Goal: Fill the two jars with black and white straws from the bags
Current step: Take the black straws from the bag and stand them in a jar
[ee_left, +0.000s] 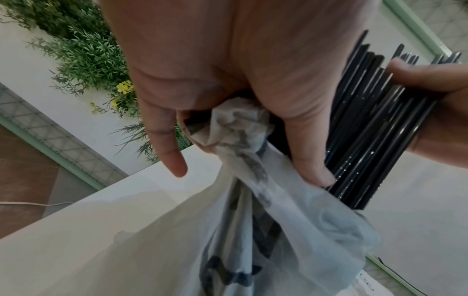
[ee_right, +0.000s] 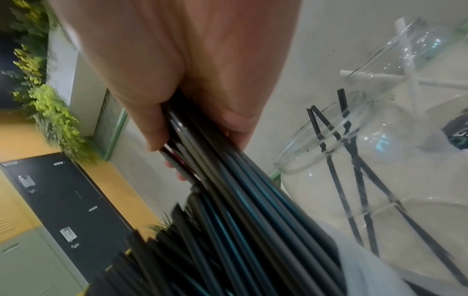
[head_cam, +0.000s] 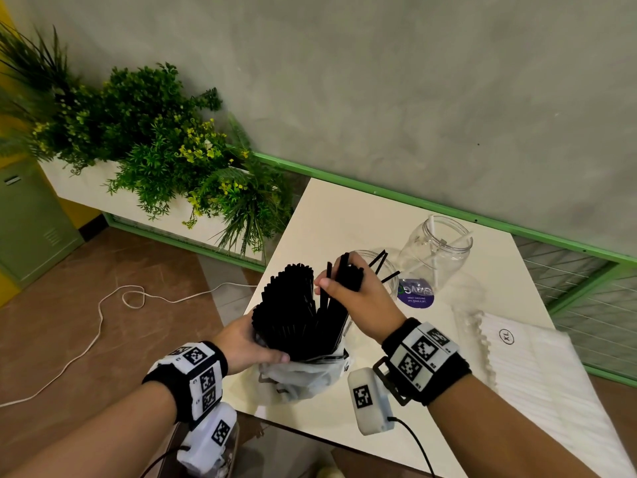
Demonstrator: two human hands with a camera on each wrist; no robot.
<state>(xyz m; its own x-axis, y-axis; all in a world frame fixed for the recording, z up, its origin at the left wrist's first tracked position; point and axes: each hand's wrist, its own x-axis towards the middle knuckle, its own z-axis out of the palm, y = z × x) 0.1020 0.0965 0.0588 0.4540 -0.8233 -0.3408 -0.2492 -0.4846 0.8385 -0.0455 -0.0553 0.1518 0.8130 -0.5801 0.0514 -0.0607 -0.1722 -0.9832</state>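
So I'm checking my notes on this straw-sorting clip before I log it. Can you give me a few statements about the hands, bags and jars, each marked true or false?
1. The left hand grips the plastic bag of black straws. True.
2. The right hand rests open on the table. False: it grips a bunch of black straws from that bag.
3. The nearer jar holds a few black straws. True.
4. The farther jar is packed full of white straws. False: it holds only a few.
5. The bag of white straws lies on the table. True.
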